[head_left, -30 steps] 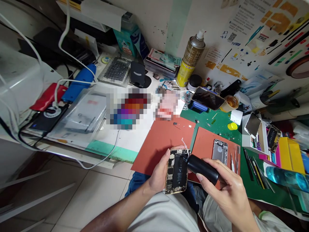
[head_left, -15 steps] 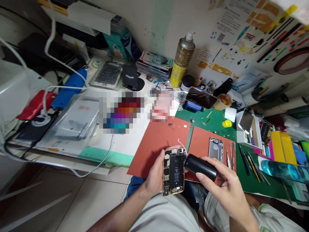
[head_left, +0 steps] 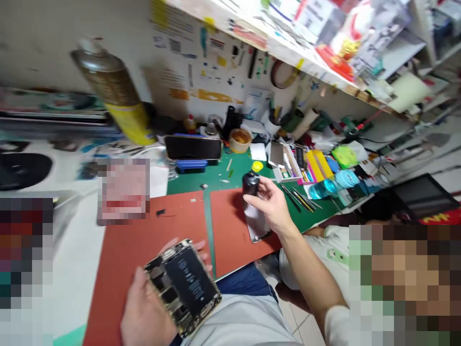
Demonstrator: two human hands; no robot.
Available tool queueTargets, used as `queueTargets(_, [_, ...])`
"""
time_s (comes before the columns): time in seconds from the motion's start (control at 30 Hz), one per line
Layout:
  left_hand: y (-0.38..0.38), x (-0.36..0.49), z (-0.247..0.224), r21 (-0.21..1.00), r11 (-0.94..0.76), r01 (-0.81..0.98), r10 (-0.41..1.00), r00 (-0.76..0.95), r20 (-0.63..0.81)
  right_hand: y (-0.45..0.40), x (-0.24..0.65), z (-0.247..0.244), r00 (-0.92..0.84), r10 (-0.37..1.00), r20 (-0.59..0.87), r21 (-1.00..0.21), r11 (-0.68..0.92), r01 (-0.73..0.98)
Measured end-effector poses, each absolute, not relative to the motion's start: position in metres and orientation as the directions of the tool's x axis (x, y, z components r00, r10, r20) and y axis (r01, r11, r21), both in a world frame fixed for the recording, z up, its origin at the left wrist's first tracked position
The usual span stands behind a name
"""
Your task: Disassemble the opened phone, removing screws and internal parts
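Observation:
My left hand (head_left: 142,300) is closed around an opened smartphone (head_left: 192,281), its dark battery and circuit board facing up. The phone is tilted above the near edge of the red mat (head_left: 126,250). Farther right, my right hand (head_left: 273,206) grips a small black bottle (head_left: 251,185) between thumb and fingers, nearly upright. Beneath that hand lies a silver phone housing (head_left: 256,223) on the second red mat (head_left: 230,240), its far end hidden by the bottle. I cannot tell whether the bottle touches the housing. A small black part (head_left: 161,212) lies on the left mat.
A dark-screened phone (head_left: 193,147) leans on a blue stand (head_left: 192,166) at the back. Tweezers and pens (head_left: 300,198) lie right on the green mat (head_left: 230,185). A spray can (head_left: 118,96) stands back left. A person's sleeve (head_left: 333,250) is close on my right.
My right hand has carried the black bottle away from the opened phone to above the silver housing, turning it more upright. The view has swung right. My left hand still holds the opened phone.

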State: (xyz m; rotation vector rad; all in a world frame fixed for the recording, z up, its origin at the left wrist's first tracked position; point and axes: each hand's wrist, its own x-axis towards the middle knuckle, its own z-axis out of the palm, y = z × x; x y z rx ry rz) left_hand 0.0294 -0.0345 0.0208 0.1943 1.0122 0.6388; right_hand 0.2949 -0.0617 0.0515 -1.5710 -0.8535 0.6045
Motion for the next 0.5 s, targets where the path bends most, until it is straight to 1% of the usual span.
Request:
queueTargets(0.1, [-0.034,0.037,0.028,0.538,0.785,-0.306,0.612,0.246,-0.752,-0.029,0.317,0.047,0.664,0.741,0.104,-0.960,-0.098,0.261])
queueTargets(0.17, [-0.034,0.043,0.033,0.587,0.765,-0.266,0.639,0.191,-0.746,-0.014,0.332,0.042,0.712,0.693,0.108,-0.937,-0.168,0.305])
queueTargets(0.23, [-0.035,0.048,0.038,0.605,0.754,-0.257,0.651,0.171,-0.739,-0.003,0.344,0.035,0.722,0.670,0.171,-0.801,-0.332,0.498])
queueTargets(0.27, [-0.035,0.049,0.040,0.606,0.753,-0.256,0.652,0.170,-0.739,0.001,0.348,0.031,0.720,0.670,0.177,-0.740,-0.392,0.547])
queueTargets(0.33, [-0.035,0.050,0.041,0.604,0.757,-0.249,0.649,0.179,-0.739,0.008,0.353,0.024,0.722,0.670,0.171,-0.696,-0.436,0.570])
queueTargets(0.5, [-0.034,0.046,0.039,0.606,0.747,-0.275,0.662,0.212,-0.719,0.018,0.354,0.013,0.703,0.695,0.150,-0.676,-0.447,0.586])
